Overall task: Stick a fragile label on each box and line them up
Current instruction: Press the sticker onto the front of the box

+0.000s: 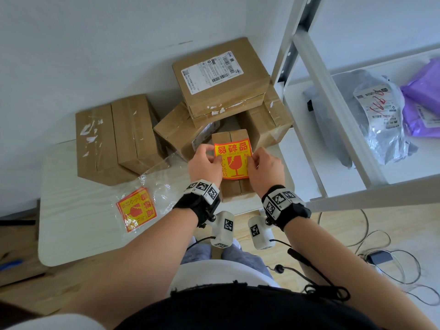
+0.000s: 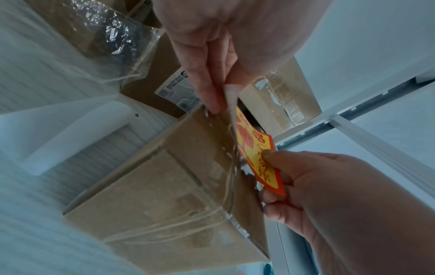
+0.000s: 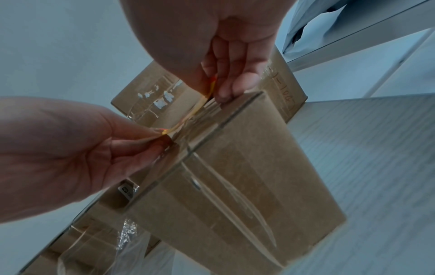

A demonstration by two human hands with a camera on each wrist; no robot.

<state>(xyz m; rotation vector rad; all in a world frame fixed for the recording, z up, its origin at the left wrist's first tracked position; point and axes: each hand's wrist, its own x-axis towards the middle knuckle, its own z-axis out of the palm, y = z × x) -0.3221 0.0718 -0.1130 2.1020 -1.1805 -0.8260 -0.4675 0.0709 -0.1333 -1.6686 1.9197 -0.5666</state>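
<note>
A yellow and red fragile label (image 1: 234,160) is stretched flat over the top of a small taped cardboard box (image 1: 232,136) in the middle of the table. My left hand (image 1: 215,154) pinches its left edge and my right hand (image 1: 253,160) pinches its right edge. In the left wrist view the label (image 2: 256,148) hangs close above the box (image 2: 176,186), and whether it touches is unclear. The right wrist view shows the label (image 3: 200,109) edge-on between both hands over the box (image 3: 235,167).
A clear bag with more fragile labels (image 1: 137,210) lies on the white table (image 1: 71,234) at my left. Several brown boxes (image 1: 214,75) are piled behind the small box, and two more (image 1: 112,139) stand at the left. A white shelf (image 1: 333,115) with parcels stands on the right.
</note>
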